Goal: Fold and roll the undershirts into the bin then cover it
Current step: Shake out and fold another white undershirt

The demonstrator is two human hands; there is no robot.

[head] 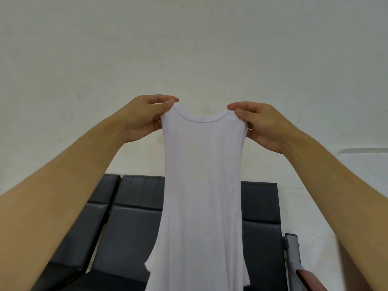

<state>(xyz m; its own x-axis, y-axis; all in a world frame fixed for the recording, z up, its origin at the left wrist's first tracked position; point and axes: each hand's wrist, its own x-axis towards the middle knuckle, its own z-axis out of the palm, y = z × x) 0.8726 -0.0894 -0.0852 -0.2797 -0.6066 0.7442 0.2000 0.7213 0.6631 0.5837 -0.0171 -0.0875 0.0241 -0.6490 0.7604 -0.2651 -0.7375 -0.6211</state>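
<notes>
A white undershirt [202,185] hangs in the air in front of me, neckline up, its lower part running out of the bottom of the view. My left hand [144,116] pinches its left shoulder strap between thumb and fingers. My right hand [260,122] pinches the right shoulder strap the same way. Both arms are raised and stretched forward. No bin or cover is in view.
Behind the shirt stands a row of black padded seats [130,208] against a pale wall [189,49]. A grey metal armrest [292,246] is at the lower right, with a reddish object [308,280] beside it.
</notes>
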